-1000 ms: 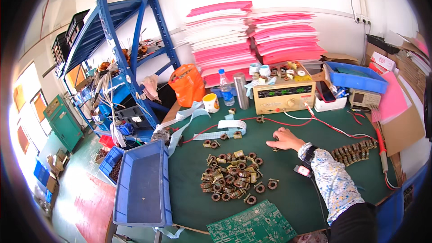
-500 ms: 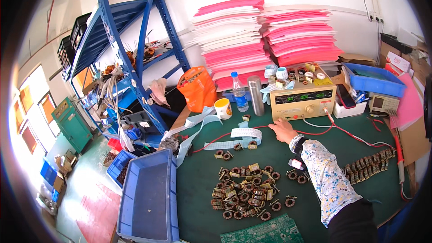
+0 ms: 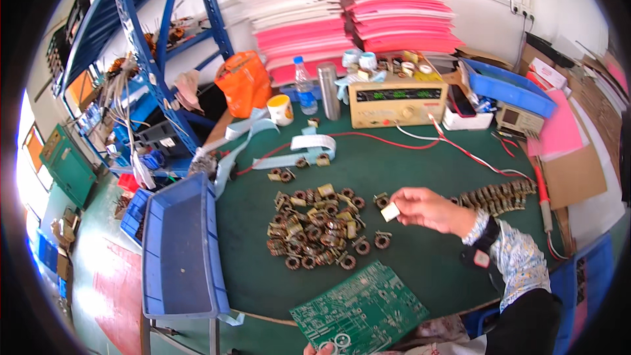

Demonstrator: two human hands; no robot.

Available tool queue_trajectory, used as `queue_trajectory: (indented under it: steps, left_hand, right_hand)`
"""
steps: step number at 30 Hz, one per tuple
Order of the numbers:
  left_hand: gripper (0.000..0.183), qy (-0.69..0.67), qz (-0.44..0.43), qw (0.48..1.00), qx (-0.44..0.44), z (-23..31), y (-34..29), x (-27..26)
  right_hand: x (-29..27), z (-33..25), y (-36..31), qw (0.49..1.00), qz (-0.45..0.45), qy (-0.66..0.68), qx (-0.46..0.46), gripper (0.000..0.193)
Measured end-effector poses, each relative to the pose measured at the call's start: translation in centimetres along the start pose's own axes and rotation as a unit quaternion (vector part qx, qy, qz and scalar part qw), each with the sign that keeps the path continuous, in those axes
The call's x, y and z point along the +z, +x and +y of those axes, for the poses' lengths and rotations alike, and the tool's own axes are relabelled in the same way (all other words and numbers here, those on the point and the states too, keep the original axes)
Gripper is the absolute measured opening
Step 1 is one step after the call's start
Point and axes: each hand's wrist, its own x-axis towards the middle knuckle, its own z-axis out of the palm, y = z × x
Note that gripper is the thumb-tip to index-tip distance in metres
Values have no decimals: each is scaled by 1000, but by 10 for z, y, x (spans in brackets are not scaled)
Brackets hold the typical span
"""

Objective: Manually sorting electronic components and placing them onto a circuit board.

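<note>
My right hand (image 3: 430, 210) pinches a small part with a pale square face (image 3: 390, 212), which looks like the base plate of a toroidal coil; my fingers cover the rest. Just left of it a copper-wound toroidal coil (image 3: 381, 200) sits on the table. At the bottom edge only the fingertips of my left hand (image 3: 319, 350) show, gripping the green circuit board (image 3: 361, 309) by its near edge. The board is angled and overlaps the table's front edge. Beyond it is a pile of toroidal coils (image 3: 315, 227), with a few loose ones around it.
A blue bin (image 3: 184, 250) stands left of the table. Rows of coils (image 3: 499, 196) lie at the right, near a red-handled tool with a cable (image 3: 544, 200). At the back are a power supply (image 3: 397, 105), a steel flask (image 3: 328, 92), a bottle (image 3: 305, 89) and a mug (image 3: 280, 110).
My right hand has drawn back from near the power supply toward me and now pinches a small part. My left fingertips have appeared at the board, which is now turned. The view has shifted.
</note>
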Motion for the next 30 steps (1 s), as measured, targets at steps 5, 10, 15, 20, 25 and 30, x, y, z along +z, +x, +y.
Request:
queue_trajectory:
  steps: [5,10,15,20,25,30]
  left_hand:
    - [27,18,-20,1000,-5,-11,0,11]
    - [31,85,-66,993,42,-6,-9,42]
    - [30,130,-59,986,82,-9,-17,47]
    - [37,15,-99,993,64,-9,-23,57]
    - [37,28,-94,991,94,-12,-22,59]
    - [38,49,-112,989,88,-10,-21,59]
  right_hand:
    - [8,66,-110,995,63,-9,-76,27]
    - [17,146,-157,969,170,-95,-154,33]
    - [26,148,-172,918,208,-251,-225,32]
    - [18,142,-179,898,195,-331,-216,32]
    - [21,137,-178,868,204,-389,-234,34]
    - [23,143,-173,867,217,-357,-270,35]
